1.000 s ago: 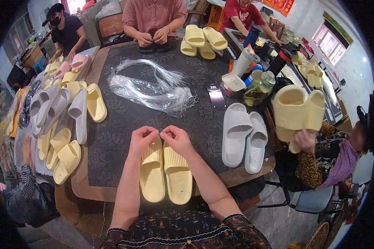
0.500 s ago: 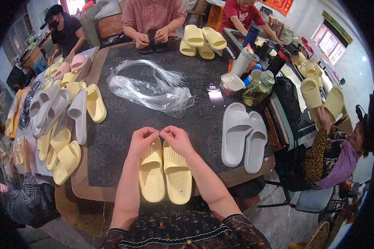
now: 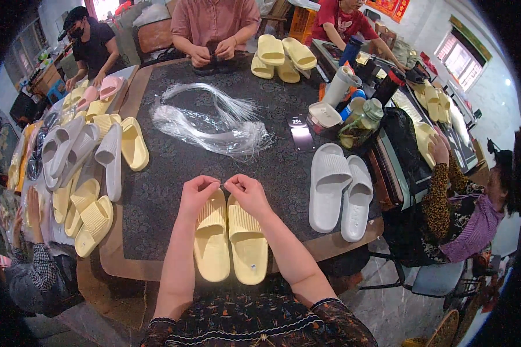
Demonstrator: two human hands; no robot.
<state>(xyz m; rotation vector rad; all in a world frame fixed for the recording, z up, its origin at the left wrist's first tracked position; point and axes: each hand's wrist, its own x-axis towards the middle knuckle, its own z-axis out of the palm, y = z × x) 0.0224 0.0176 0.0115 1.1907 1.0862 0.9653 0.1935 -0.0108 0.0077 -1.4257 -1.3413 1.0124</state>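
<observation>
A pair of pale yellow slide slippers (image 3: 212, 254) with ribbed straps lies side by side at the table's near edge, toes away from me. My left hand (image 3: 199, 195) and my right hand (image 3: 245, 194) meet above the toe ends, each with thumb and fingertips pinched together. Whatever lies between the fingertips is too thin or hidden to make out. Beyond them on the dark table mat lies a loose bundle of clear, shiny plastic strands (image 3: 214, 132).
Grey slippers (image 3: 328, 194) lie on the right, near a phone (image 3: 300, 134), a lidded tub (image 3: 325, 115) and bottles (image 3: 360, 124). Yellow slippers (image 3: 92, 225) and other pairs are heaped at left. More yellow slippers (image 3: 271, 51) stand at the far edge. Several people work around the table.
My hands stay almost in place, still pinched together. At right, a co-worker's hands have moved away from me with a yellow slipper. At left, another person's hand has risen slightly.
</observation>
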